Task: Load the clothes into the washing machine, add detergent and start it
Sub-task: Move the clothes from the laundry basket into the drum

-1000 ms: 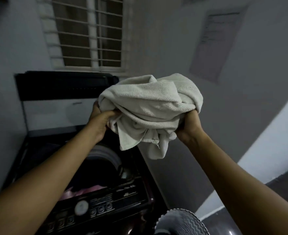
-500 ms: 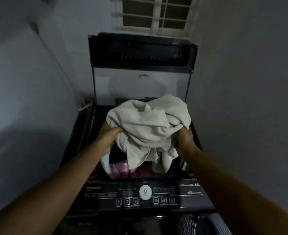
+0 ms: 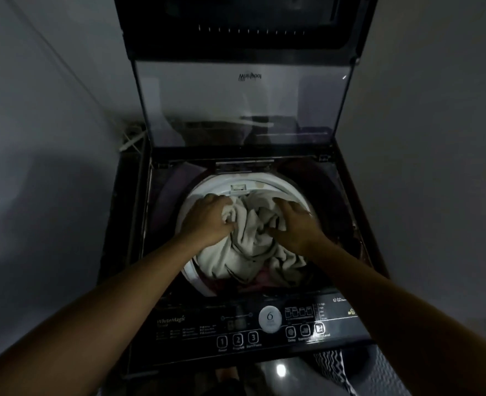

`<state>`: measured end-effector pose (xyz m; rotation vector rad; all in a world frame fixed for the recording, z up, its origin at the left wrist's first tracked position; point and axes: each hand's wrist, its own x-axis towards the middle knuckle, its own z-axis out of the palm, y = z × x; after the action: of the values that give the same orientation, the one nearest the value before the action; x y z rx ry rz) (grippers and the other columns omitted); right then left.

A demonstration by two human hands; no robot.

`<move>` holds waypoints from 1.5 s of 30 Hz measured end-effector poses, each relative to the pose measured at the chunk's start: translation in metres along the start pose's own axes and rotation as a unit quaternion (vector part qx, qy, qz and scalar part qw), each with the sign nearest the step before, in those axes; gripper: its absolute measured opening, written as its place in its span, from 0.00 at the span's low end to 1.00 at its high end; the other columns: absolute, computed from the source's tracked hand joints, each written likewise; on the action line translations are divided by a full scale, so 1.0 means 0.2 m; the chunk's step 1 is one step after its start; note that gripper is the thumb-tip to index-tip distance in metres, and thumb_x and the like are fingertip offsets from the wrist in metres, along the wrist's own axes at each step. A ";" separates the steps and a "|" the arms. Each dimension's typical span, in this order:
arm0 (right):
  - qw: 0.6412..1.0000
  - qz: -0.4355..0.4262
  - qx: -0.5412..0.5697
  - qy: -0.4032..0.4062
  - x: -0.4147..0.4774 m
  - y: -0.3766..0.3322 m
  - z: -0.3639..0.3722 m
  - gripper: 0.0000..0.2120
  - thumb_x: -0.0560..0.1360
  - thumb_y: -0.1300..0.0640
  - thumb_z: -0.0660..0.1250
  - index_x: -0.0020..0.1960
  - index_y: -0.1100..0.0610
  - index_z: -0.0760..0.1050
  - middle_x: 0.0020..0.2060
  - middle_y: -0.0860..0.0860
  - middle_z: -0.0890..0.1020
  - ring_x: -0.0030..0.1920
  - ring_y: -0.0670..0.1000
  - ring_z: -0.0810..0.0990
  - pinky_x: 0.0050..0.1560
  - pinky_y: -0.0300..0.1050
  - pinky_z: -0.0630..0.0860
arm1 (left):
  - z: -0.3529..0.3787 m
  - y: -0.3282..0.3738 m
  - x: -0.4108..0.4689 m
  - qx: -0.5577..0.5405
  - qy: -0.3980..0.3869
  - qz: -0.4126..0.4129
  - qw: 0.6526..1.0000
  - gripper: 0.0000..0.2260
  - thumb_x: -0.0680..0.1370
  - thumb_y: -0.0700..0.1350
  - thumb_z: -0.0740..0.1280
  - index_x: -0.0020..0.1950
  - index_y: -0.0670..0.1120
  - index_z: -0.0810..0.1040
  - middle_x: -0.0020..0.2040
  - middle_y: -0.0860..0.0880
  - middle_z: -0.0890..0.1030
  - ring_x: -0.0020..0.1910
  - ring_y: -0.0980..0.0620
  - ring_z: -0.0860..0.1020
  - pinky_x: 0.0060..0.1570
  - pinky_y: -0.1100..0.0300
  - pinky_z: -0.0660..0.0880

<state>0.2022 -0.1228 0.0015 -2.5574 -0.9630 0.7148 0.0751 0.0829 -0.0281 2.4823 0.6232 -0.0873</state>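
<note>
I see my left hand at ten o'clock and right hand at two o'clock, both clutching the cream towel heaped inside the washing machine drum.

Top-loading washing machine, dark-bodied, lid standing upright and open at the back, its glass panel pale with reflection. Round drum opening ringed in white, filled by a crumpled off-white towel, bunched in deep folds and sagging toward the front edge. Beneath the towel, at the front of the drum, a glimpse of pink clothing. Control panel along the near edge: dark, with a white round dial and numbered buttons 1, 2, 3.
</note>
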 end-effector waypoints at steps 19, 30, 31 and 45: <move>0.946 0.088 -0.099 -0.297 0.32 0.35 0.57 0.52 0.75 0.43 0.74 0.82 0.44 0.39 0.81 0.57 0.35 0.81 0.66 0.41 0.78 0.62 0.56 | 0.65 -0.29 0.17 0.155 -0.280 -0.096 0.943 0.69 0.61 0.66 0.80 0.78 0.57 0.26 0.79 0.38 0.32 0.80 0.33 0.40 0.75 0.31 0.50; 0.951 0.097 -0.079 -0.282 0.40 0.42 0.61 0.60 0.67 0.31 0.74 0.83 0.47 0.39 0.81 0.57 0.39 0.81 0.62 0.40 0.79 0.60 0.53 | 0.60 -0.30 0.27 0.161 -0.289 -0.092 0.939 0.68 0.62 0.65 0.80 0.77 0.57 0.25 0.80 0.40 0.32 0.80 0.34 0.40 0.75 0.33 0.50; 0.957 0.085 -0.062 -0.272 0.38 0.39 0.56 0.56 0.70 0.36 0.75 0.83 0.49 0.43 0.82 0.57 0.42 0.82 0.61 0.43 0.79 0.59 0.55 | 0.57 -0.29 0.25 0.152 -0.282 -0.089 0.943 0.68 0.62 0.66 0.79 0.78 0.57 0.26 0.80 0.40 0.33 0.80 0.34 0.41 0.75 0.35 0.50; 0.989 0.025 -0.116 -0.091 -0.07 0.15 -0.31 0.38 0.77 0.44 0.71 0.80 0.54 0.60 0.75 0.60 0.70 0.73 0.60 0.70 0.72 0.51 0.69 | -0.02 0.35 0.27 0.101 -0.156 0.014 0.982 0.37 0.76 0.57 0.71 0.81 0.49 0.60 0.78 0.42 0.61 0.76 0.39 0.62 0.71 0.47 0.68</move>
<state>0.2435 -0.1600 0.0437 -2.7628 -1.1010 0.9139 0.1538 0.0563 0.0001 2.5924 0.4639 -0.5423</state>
